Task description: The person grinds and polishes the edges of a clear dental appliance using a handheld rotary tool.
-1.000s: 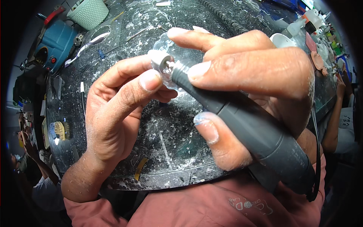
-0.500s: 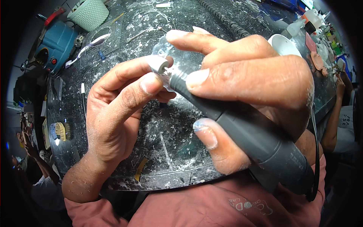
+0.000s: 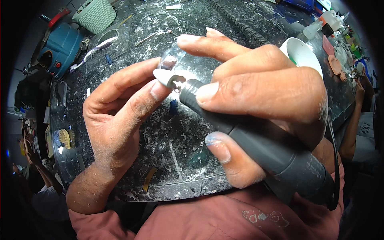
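Note:
My right hand (image 3: 268, 88) is wrapped round a dark grey rotary handpiece (image 3: 264, 142) that slants from lower right toward the middle. A white cone-shaped polishing tip (image 3: 165, 77) sits on the handpiece's thin shank, beside my left fingertips. My left hand (image 3: 120, 108) pinches a clear, scalloped dental aligner (image 3: 169, 58) between thumb and fingers. The tip lies against the aligner's near side, partly in front of it; exact contact cannot be made out. A fingertip of my right hand rests at the aligner's far edge.
White dust and scraps cover the dark table (image 3: 188, 168). A yellowish dental model (image 3: 66, 139) sits at left, behind it a blue machine (image 3: 60, 48) and a woven pot (image 3: 96, 17). At right are a white bowl (image 3: 302, 52) and bottles; other people sit at both sides.
My left hand has shifted slightly left, and its fingers have changed their hold. The aligner has turned, with less of it showing below the tip. The tip now points more up and left.

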Action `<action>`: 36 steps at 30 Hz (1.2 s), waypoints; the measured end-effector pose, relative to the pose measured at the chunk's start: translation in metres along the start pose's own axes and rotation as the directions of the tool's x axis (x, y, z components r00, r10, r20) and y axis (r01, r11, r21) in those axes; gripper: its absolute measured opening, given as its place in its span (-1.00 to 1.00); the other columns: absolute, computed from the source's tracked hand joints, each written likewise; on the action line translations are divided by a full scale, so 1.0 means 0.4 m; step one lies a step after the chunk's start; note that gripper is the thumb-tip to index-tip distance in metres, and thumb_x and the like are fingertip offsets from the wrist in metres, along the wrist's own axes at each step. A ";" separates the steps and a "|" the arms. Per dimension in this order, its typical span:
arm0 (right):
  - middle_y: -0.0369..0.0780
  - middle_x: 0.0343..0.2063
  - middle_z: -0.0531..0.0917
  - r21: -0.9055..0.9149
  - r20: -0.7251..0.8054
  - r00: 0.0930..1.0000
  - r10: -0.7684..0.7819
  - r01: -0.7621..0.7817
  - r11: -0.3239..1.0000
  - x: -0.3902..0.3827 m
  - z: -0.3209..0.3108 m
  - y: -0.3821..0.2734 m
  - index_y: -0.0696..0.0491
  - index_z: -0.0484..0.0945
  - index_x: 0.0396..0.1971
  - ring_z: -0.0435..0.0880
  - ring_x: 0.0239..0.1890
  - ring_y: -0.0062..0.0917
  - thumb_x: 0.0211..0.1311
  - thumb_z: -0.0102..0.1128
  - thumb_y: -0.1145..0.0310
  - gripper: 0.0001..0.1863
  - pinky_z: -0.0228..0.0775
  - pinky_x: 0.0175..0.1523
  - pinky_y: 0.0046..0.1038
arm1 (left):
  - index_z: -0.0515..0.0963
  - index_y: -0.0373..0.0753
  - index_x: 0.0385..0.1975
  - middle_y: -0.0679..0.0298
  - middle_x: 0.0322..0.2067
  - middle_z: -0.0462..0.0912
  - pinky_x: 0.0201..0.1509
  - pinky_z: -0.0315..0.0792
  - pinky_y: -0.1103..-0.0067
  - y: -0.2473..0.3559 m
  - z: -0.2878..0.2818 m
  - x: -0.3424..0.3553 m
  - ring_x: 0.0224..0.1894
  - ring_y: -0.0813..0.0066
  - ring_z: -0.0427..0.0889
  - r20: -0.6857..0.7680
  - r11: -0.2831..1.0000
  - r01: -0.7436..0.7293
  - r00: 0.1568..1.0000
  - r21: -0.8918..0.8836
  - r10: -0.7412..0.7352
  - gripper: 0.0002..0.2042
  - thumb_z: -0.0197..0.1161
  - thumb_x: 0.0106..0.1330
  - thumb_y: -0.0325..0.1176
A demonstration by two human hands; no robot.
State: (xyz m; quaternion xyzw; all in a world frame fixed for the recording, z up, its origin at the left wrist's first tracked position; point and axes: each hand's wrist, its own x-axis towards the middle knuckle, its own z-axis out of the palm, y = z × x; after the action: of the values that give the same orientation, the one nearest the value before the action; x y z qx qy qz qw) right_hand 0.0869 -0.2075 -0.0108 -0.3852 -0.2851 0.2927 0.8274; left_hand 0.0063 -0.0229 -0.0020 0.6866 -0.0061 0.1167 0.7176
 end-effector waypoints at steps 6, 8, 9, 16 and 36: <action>-0.13 -0.09 0.47 -0.493 0.304 0.907 -0.291 0.411 0.766 0.008 -0.034 0.001 0.23 0.21 0.06 0.43 0.04 -0.55 0.17 0.06 0.38 -0.52 0.27 0.16 -0.54 | 0.43 -0.46 -0.10 0.10 -0.15 0.54 0.09 0.30 0.51 -0.008 0.000 -0.004 -0.09 0.42 0.50 -0.024 0.983 -0.102 0.994 0.149 0.107 -0.68 0.17 0.14 -0.50; -0.07 -0.05 0.42 -0.218 0.091 0.982 -0.168 0.184 0.958 0.006 -0.022 0.070 0.22 0.21 0.07 0.37 0.10 -0.47 0.16 0.09 0.36 -0.50 0.19 0.21 -0.50 | 0.43 -0.45 -0.10 0.10 -0.15 0.54 0.09 0.29 0.50 -0.007 0.009 0.001 -0.08 0.41 0.50 -0.003 0.983 -0.129 0.991 0.127 0.130 -0.68 0.17 0.14 -0.50; -0.05 -0.03 0.40 0.063 0.252 0.962 -0.103 0.090 0.994 0.021 -0.032 0.048 0.22 0.17 0.09 0.35 0.11 -0.42 0.17 0.06 0.36 -0.48 0.16 0.24 -0.48 | 0.43 -0.45 -0.10 0.10 -0.15 0.54 0.10 0.28 0.50 -0.005 0.006 0.001 -0.08 0.41 0.50 0.003 0.979 -0.145 0.989 0.141 0.146 -0.68 0.17 0.13 -0.49; -0.09 -0.37 0.43 -0.719 0.594 0.784 -0.181 0.618 0.319 0.035 0.007 -0.084 0.14 0.31 -0.21 0.51 -0.14 0.02 -0.13 0.23 0.40 -0.56 0.03 0.14 0.14 | 0.42 -0.44 -0.09 0.09 -0.12 0.52 0.12 0.25 0.50 -0.010 -0.007 0.006 -0.04 0.40 0.47 0.036 0.970 -0.208 0.978 0.125 0.205 -0.67 0.15 0.12 -0.51; -0.02 -0.11 0.42 -0.252 0.182 0.954 -0.240 0.281 0.926 0.010 0.003 -0.008 0.21 0.18 0.04 0.43 0.02 -0.33 0.12 0.01 0.40 -0.52 0.16 0.22 -0.34 | 0.39 -0.46 -0.08 0.09 -0.18 0.53 0.07 0.32 0.48 -0.009 -0.010 0.002 -0.10 0.39 0.50 0.067 0.994 0.007 0.998 -0.110 0.000 -0.68 0.08 0.20 -0.44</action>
State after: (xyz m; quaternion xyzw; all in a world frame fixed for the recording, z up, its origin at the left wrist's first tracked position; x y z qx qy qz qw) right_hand 0.0895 -0.2058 -0.0068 -0.4321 -0.4321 0.1653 0.7741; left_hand 0.0071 -0.0190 -0.0057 0.6494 -0.0354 0.0920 0.7540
